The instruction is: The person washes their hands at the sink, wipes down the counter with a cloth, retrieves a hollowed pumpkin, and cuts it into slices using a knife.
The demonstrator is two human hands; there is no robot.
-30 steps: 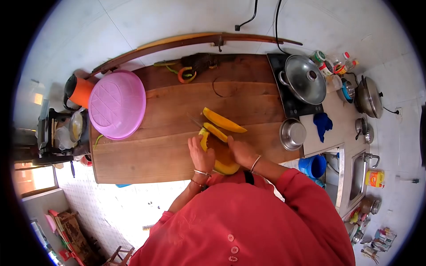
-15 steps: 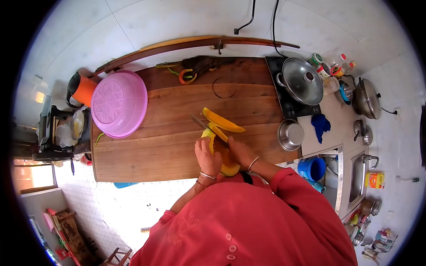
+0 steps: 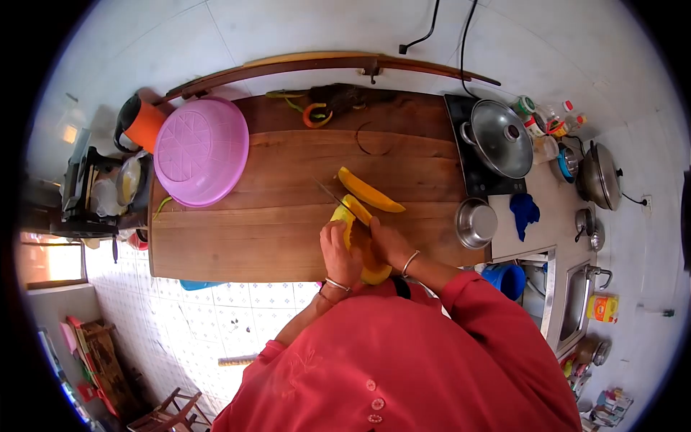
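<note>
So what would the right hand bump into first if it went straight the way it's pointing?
Probably the shorter yellow slice beside the knife, just ahead of the right hand, though depth is hard to judge here.

No txt, brand or nr can be read. Yellow/red label seen on container (image 3: 603,308) nr sink (image 3: 574,299), print too small & blurred. Labels also seen on green-lidded jar (image 3: 526,105) and red-capped bottle (image 3: 558,129) beyond hob (image 3: 477,184); wording can't be made out on either.
</note>
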